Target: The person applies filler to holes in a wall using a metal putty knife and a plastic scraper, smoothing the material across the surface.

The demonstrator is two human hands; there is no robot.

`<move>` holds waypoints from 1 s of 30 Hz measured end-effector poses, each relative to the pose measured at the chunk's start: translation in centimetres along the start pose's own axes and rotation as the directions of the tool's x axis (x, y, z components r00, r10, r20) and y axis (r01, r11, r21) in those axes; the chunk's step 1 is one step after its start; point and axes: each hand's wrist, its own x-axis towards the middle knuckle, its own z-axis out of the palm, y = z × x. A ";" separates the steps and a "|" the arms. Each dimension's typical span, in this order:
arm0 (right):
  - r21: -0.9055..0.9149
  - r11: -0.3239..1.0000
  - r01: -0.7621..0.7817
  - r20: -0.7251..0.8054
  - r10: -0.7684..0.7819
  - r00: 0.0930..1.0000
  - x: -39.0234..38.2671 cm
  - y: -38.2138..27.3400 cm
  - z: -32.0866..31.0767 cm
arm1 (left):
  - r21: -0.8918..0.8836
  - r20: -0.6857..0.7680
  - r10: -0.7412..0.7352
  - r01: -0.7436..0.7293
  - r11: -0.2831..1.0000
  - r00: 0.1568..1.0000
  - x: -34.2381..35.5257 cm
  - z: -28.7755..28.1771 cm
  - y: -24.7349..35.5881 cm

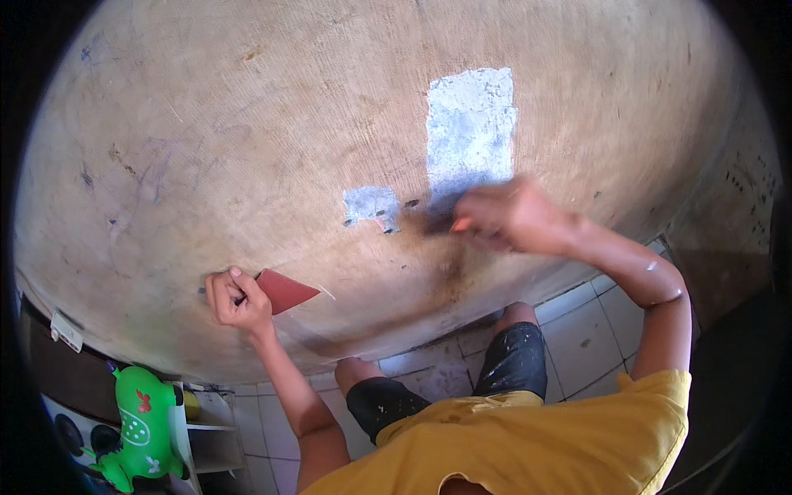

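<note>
My left hand (238,299) is closed by the brown wall (272,165), gripping a folded reddish-brown sheet of sandpaper (285,292) whose pointed corner sticks out to the right. My right hand (516,216), smeared by motion, is closed around a small tool with an orange part (462,223) showing. A dark blur lies to the left of it; the tool's working end cannot be made out. Just above this hand is a tall whitish bare patch (470,124) on the wall. Left of the hand, a smaller whitish patch (371,205) has several dark chips along its edge.
White floor tiles (582,334) run along the wall's foot, under my legs. At the lower left stand a green toy animal (144,425) and a white shelf (216,433). A white socket box (66,330) is low on the wall's left. A dark area borders the right.
</note>
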 end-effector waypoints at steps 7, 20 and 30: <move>-0.071 0.991 -0.112 -0.157 0.099 0.983 1.0 -0.6 -3.9 | 0.103 -0.081 0.106 -0.097 0.990 0.991 0.5 0.3 -0.3; -0.166 0.984 -0.064 -0.141 0.041 0.989 -0.5 -0.5 -5.0 | 0.134 -0.096 0.109 -0.096 0.986 0.989 -0.1 0.1 -0.8; -0.160 0.984 -0.077 -0.100 0.062 0.993 -1.6 -0.4 -2.8 | 0.124 -0.094 0.085 -0.073 0.990 0.992 -0.3 0.1 -1.0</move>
